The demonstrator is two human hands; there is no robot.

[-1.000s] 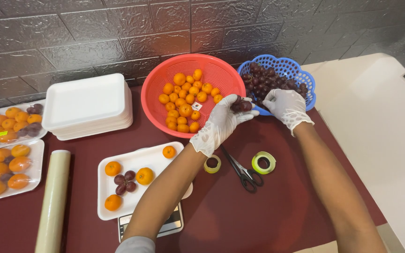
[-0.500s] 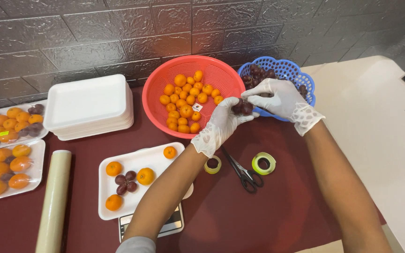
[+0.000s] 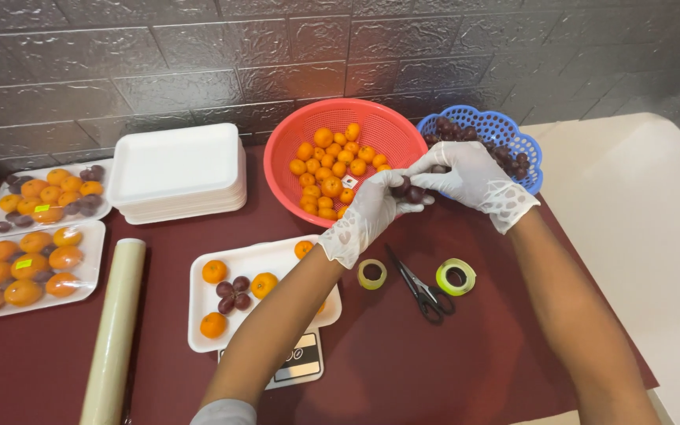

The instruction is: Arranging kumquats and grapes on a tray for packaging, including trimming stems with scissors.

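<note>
Head view: fingers (image 3: 403,206) of the gloved left hand (image 3: 367,216) are curled shut around a small cluster of dark grapes (image 3: 404,189), cupping them from below. Right hand (image 3: 470,177), also gloved, has its fingers pinched closed on the same cluster from above, so both hands carry it just in front of the blue basket (image 3: 530,157) and beside the red basket (image 3: 293,169) of small oranges (image 3: 332,161). Below the left forearm a white foam tray (image 3: 277,260) sits on a scale (image 3: 297,360), already holding oranges and grapes. Scissors (image 3: 420,285) and two tape rolls (image 3: 456,277) lie near on the maroon surface (image 3: 450,362), with a film roll (image 3: 114,323), stacked empty trays (image 3: 176,169) and wrapped trays (image 3: 29,264) to the left
</note>
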